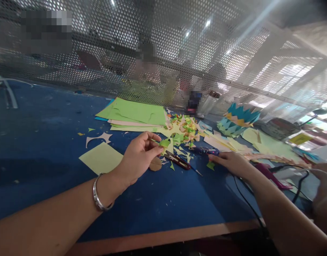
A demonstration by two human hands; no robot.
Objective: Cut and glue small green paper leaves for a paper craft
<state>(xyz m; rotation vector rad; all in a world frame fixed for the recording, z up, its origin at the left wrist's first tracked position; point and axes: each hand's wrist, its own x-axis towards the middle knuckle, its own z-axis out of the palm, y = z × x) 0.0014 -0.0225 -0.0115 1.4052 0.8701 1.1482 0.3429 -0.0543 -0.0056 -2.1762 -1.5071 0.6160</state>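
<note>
Between the thumb and fingers of my left hand (146,151) is a small curled green paper piece (165,143). My right hand (228,161) lies low over the table, its fingers closed at the near end of a blue glue gun (204,150); part of the grip is hidden. Dark red thread snips (178,160) lie on the blue table between my hands. A round brown disc (155,164) lies just below my left fingertips. Under my right fingertips is a green paper scrap (210,165).
Stacked green paper sheets (139,112) lie behind my left hand, with a heap of curled paper pieces (187,126) beside them. A pale yellow sheet (100,157) is at left. At right are a zigzag-edged paper bowl (238,121) and a magenta glue gun (272,176). A perforated metal screen (115,53) stands behind.
</note>
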